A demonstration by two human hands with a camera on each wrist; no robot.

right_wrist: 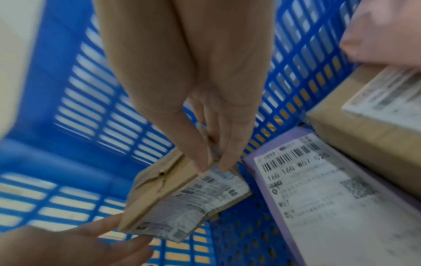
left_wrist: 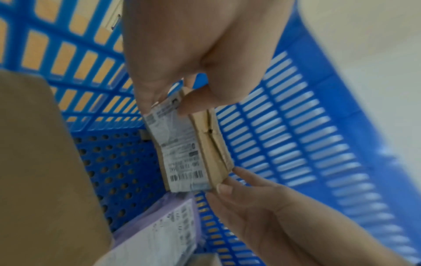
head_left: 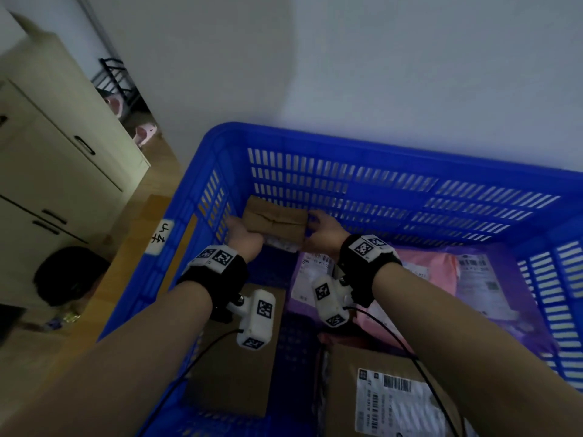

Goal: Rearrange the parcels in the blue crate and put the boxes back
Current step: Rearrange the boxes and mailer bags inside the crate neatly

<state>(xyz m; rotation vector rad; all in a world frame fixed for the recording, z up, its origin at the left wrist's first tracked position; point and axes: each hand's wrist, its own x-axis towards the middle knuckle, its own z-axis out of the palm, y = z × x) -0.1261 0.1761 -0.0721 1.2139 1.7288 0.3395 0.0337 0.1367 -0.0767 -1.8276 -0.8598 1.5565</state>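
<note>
A small brown cardboard box with a white shipping label on its underside hangs above the far left corner of the blue crate. My left hand pinches its left end and my right hand pinches its right end. The left wrist view shows thumb and fingers of my left hand pinching the box near the label. In the right wrist view my right hand pinches the other end of the box. The box is off the crate floor.
On the crate floor lie a purple mailer, a pink mailer, a lilac bag, a plain brown box and a labelled brown box. A cream cabinet stands left of the crate, and a white wall rises behind it.
</note>
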